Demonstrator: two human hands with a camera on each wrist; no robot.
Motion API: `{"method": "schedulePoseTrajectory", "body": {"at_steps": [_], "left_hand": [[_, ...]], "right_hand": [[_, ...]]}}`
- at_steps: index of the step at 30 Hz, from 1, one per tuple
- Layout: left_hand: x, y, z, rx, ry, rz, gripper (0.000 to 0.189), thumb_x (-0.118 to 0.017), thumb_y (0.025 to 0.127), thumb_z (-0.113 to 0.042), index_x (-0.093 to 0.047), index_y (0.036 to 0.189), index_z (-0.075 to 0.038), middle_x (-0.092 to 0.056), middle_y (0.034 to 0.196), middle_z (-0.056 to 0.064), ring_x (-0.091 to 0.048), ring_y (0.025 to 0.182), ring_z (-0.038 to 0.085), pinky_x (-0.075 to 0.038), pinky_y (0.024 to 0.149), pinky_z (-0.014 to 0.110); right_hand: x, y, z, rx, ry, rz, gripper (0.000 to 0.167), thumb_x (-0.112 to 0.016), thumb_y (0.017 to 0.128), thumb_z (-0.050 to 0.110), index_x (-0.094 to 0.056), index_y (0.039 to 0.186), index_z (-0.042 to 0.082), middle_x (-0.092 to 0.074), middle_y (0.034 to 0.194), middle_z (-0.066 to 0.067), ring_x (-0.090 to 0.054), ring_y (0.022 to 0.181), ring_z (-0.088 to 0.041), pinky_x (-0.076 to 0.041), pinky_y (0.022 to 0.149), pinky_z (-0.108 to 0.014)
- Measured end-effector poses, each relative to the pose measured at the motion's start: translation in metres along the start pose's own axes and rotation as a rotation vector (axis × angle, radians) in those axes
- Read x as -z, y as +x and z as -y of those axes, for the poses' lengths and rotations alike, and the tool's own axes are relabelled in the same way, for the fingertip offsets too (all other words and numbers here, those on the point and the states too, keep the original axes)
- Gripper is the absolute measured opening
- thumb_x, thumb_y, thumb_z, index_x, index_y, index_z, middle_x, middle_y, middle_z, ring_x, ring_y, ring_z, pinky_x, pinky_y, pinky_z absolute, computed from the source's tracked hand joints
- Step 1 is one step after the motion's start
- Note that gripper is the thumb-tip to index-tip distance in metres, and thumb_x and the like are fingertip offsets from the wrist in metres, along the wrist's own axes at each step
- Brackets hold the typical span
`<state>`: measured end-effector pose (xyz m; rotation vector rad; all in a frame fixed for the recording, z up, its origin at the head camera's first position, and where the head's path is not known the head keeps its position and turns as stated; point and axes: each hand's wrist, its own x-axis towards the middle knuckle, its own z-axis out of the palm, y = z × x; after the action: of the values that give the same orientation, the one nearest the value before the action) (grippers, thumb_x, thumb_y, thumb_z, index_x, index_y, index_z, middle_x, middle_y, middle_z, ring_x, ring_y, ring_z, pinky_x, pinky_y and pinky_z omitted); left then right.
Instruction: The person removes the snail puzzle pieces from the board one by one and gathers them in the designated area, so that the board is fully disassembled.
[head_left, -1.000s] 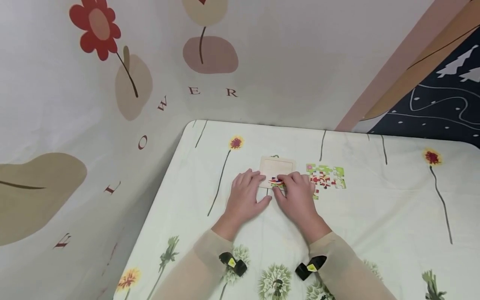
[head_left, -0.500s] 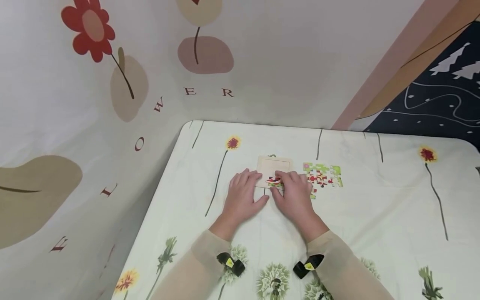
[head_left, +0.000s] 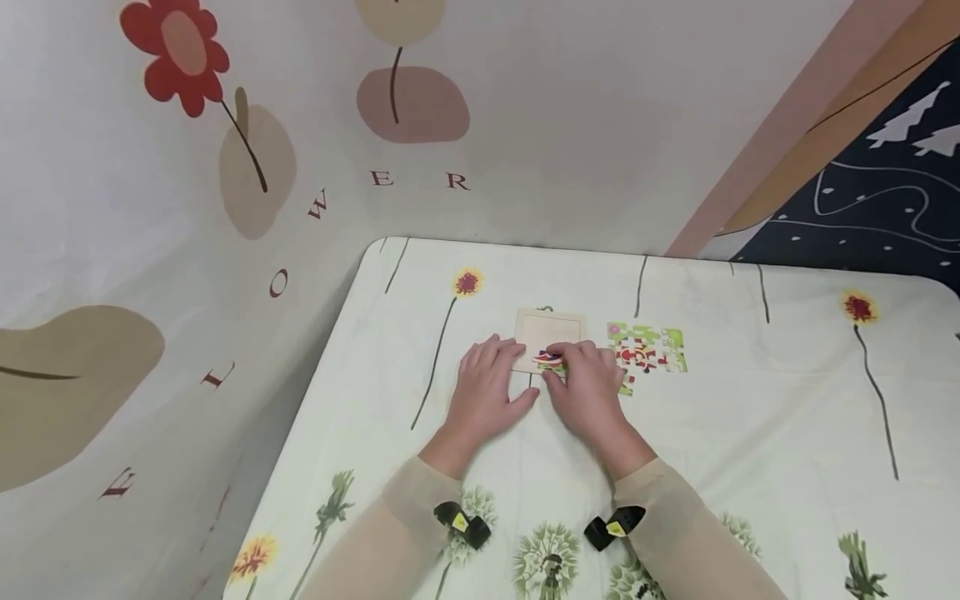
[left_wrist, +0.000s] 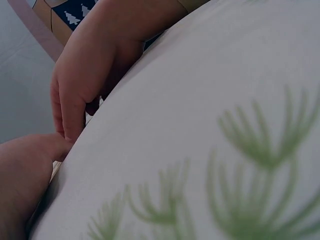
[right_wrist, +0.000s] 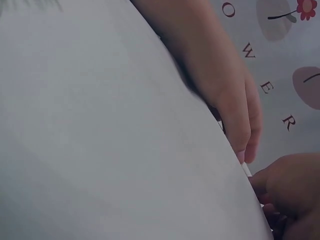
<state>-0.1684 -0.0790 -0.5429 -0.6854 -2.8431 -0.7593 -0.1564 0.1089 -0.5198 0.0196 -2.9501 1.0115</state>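
A small wooden puzzle tray [head_left: 551, 325] lies on the tablecloth in the head view, with colourful pieces at its lower right. My left hand [head_left: 483, 387] rests at its left side, fingertips on the rim and thumb stretched along the near edge. My right hand [head_left: 590, 392] has thumb and index finger around a red, white and blue puzzle piece [head_left: 548, 358] inside the tray. In the left wrist view the right hand [left_wrist: 82, 75] reaches down beside the left; the tray is mostly hidden there. The left hand [right_wrist: 220, 80] shows in the right wrist view.
Right of the tray lie several joined and loose puzzle pieces [head_left: 648, 350] in green and red, partly covered by the right hand. The flower-print tablecloth [head_left: 787, 400] spreads around them. A printed fabric wall [head_left: 570, 167] rises behind the table.
Both hands stay at the tray. The right thumb and index finger shift slightly with the piece, which has turned a little. The head view has moved slightly.
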Motion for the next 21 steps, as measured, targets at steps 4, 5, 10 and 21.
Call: {"method": "schedulePoseTrajectory", "body": {"at_steps": [4,5,10,21], "left_hand": [[0.001,0.0007,-0.0002,-0.002,-0.001,-0.002,0.063,-0.075,0.094,-0.041,-0.057,0.145,-0.011,-0.055,0.149,0.011,-0.039,0.15,0.036,-0.026,0.125,0.057],[0.0012,0.0009,-0.0003,-0.003,-0.003,-0.005,0.062,-0.075,0.094,-0.041,-0.057,0.145,-0.01,-0.055,0.149,0.011,-0.039,0.15,0.037,-0.026,0.125,0.057],[0.0017,0.0014,-0.0001,-0.003,-0.003,-0.004,0.063,-0.075,0.094,-0.041,-0.057,0.145,-0.011,-0.055,0.149,0.011,-0.039,0.15,0.036,-0.026,0.125,0.057],[0.001,-0.0007,-0.0009,-0.006,-0.011,-0.013,0.062,-0.076,0.093,-0.039,-0.058,0.145,-0.01,-0.056,0.148,0.012,-0.04,0.149,0.037,-0.027,0.124,0.057]], "right_hand": [[0.001,0.0018,0.0004,-0.015,0.027,-0.001,0.037,-0.077,0.098,0.022,-0.07,0.134,0.012,-0.062,0.12,-0.012,-0.045,0.121,-0.039,-0.028,0.103,-0.061],[0.0011,0.0022,0.0003,-0.017,0.035,-0.004,0.037,-0.078,0.098,0.021,-0.07,0.133,0.012,-0.062,0.121,-0.012,-0.045,0.121,-0.039,-0.028,0.103,-0.061],[-0.0002,0.0021,-0.0004,-0.014,0.076,-0.036,0.035,-0.08,0.096,0.019,-0.07,0.129,0.012,-0.061,0.118,-0.01,-0.045,0.119,-0.038,-0.027,0.103,-0.06],[-0.0035,-0.0042,-0.0072,0.142,0.116,-0.159,0.035,-0.084,0.089,0.006,-0.076,0.122,0.015,-0.075,0.121,-0.004,-0.056,0.111,-0.031,-0.03,0.097,-0.058]]}}
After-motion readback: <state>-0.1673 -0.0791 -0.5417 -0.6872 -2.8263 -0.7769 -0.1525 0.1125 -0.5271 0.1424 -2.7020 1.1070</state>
